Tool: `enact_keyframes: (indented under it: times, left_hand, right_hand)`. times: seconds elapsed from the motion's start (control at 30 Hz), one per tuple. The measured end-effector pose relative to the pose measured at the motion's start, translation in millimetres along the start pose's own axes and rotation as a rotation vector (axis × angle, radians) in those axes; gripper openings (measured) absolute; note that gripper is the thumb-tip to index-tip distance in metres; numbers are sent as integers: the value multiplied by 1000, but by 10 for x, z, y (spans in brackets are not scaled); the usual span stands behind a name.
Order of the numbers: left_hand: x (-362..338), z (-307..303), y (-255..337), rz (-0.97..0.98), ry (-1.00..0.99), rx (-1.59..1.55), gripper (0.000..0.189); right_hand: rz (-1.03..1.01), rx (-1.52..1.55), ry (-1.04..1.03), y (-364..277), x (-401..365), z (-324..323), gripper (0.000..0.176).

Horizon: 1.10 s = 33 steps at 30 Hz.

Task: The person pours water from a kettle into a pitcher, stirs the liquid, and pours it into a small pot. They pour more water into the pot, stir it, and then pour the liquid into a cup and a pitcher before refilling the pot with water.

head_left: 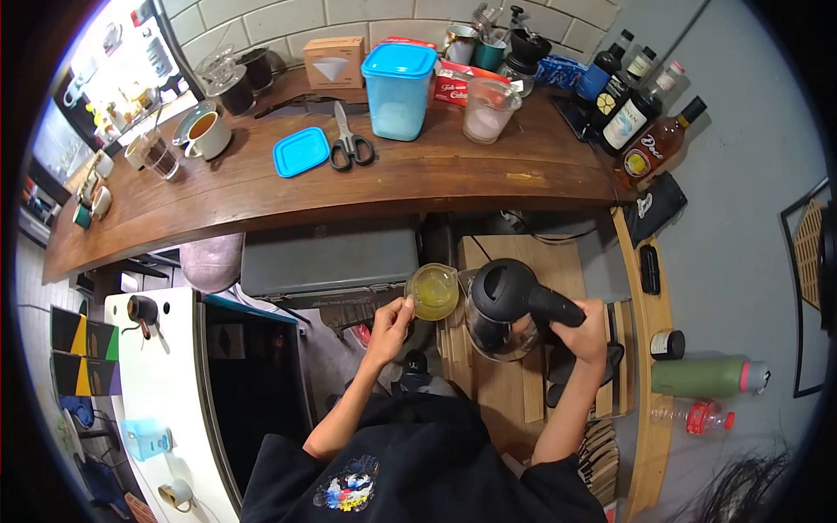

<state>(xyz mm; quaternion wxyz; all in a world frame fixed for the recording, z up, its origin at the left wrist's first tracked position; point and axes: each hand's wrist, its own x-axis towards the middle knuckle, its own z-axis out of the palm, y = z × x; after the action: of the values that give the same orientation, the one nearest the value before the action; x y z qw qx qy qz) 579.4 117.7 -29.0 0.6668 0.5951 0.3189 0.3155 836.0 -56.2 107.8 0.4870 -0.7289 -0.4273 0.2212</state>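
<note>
While left hand holds cup, right hand grips kettle; bottle reads "Doc"

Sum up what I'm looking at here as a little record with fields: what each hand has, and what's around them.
Left hand: holds a clear cup of yellowish-green liquid
Right hand: grips the handle of a black-lidded kettle
Cup and kettle: side by side; whether they touch is unclear
Wooden counter: blue-lidded container, loose blue lid, scissors, mug of brownish-orange drink
Counter's right end: bottles, including an amber one
</note>
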Motion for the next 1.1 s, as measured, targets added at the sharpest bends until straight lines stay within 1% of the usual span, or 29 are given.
enact_keyframes:
  times: [0.07,0.13,0.23,0.3,0.37,0.4,0.47,0.5,0.57,0.6,0.63,0.7,0.77,0.83,0.87,0.93,1.0,1.07,1.1]
  left_hand:
    - [-26,30,-15,-37,0,-28,39]
    - [1,24,21,-55,12,-37,40]
    - [-8,-22,-18,-12,31,-10,39]
    - [-16,-47,16,-34,31,-22,39]
    - [-23,-72,5,-57,36,-31,39]
    - [-14,-84,-30,-47,58,-29,39]
    - [-6,-123,-79,-35,79,-24,40]
    - [-10,-135,-80,-22,90,-28,38]
    - [-6,-172,-80,-11,95,-30,37]
    - [2,-204,-79,-1,104,-14,38]
    - [16,-218,-56,10,114,2,38]
    - [17,-242,14,16,122,-6,38]
    - [-3,-277,70,-5,144,-7,38]
    - [-8,-294,85,-11,158,-4,38]
    - [-21,-306,92,-1,168,9,38]
    - [-57,-338,69,5,173,27,38]
    - [-88,-367,-12,-44,177,-58,40]
    - [-114,-380,-75,-55,197,-64,40]
    - [-129,-377,-85,-66,215,-75,40]
  right_hand:
    - [1,20,-1,74,40,-37,10]
    - [-49,36,-9,164,123,-85,9]
    - [-24,104,84,288,159,-128,7]
    - [-27,118,105,434,157,-157,6]
    - [-5,166,267,577,142,-128,8]
    - [-6,168,267,648,133,-101,8]
    - [47,251,418,811,108,-30,11]
    - [48,252,419,932,97,12,11]
    - [37,162,572,1211,64,100,13]
    - [57,146,628,1301,46,162,11]
    - [57,145,631,1313,41,237,11]
    - [113,175,779,1350,37,387,10]
    - [148,230,785,1549,11,483,11]
    - [162,9,887,1688,20,580,13]
    - [161,-8,882,1762,14,604,16]
    - [196,6,917,1740,1,672,17]
    - [223,22,950,1699,8,720,17]
    - [158,-21,923,1654,-7,765,17]
    - [159,-18,921,1684,-13,796,17]
